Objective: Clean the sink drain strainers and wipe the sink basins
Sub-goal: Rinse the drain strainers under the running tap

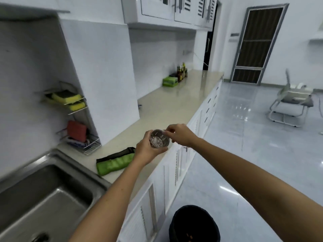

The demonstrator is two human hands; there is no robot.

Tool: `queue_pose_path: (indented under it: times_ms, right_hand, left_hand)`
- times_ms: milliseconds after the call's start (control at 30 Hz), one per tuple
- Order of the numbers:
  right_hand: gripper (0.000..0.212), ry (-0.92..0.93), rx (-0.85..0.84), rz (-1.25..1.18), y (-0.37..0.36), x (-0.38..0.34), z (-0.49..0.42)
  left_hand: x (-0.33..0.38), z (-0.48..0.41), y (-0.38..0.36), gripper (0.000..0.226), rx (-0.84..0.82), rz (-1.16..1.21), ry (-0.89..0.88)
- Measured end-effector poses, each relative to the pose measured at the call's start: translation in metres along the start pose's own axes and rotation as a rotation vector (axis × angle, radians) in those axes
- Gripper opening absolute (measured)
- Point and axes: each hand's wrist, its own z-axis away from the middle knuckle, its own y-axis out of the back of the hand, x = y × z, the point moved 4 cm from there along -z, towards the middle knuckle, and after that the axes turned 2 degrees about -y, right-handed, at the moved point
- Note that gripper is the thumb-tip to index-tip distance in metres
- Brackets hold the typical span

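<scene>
Head view: beige countertop (174, 100), glossy floor (244, 137)

Bright, cool, even light in my view; no hard shadows. White glare streaks on glossy floor (244, 110), softer sheen along counter (183, 95). Whole picture slightly soft. Sink (43, 194) and wall rack (70, 102) at left smeared with motion blur. Wide-angle bend curves door (258, 44) and cabinets (174, 9) near edges.
</scene>
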Motion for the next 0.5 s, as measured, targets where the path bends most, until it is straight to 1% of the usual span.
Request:
queue_pose_path:
  times_ms: [100,167,233,333,367,500]
  right_hand:
    - [0.015,0.081,0.016,-0.027,-0.030,-0.066,-0.025]
    - [0.007,0.121,0.009,-0.128,-0.055,-0.117,-0.035]
    - [0.006,0.145,0.020,-0.217,-0.090,-0.162,-0.042]
    - [0.006,0.206,-0.089,-0.216,-0.155,-0.215,-0.045]
    - [0.006,0.227,-0.134,-0.204,-0.179,-0.230,-0.046]
    - [0.006,0.268,-0.277,-0.172,-0.268,-0.275,-0.038]
  left_hand:
    - [-0.021,0.002,0.065,0.070,0.109,0.044,0.046]
    - [-0.045,0.007,0.110,0.070,0.184,0.106,0.084]
    - [-0.073,0.021,0.155,0.069,0.249,0.167,0.112]
    - [-0.118,0.054,0.210,0.073,0.309,0.203,0.133]
    - [-0.133,0.067,0.226,0.071,0.317,0.216,0.147]
    - [-0.195,0.116,0.273,0.053,0.296,0.288,0.253]
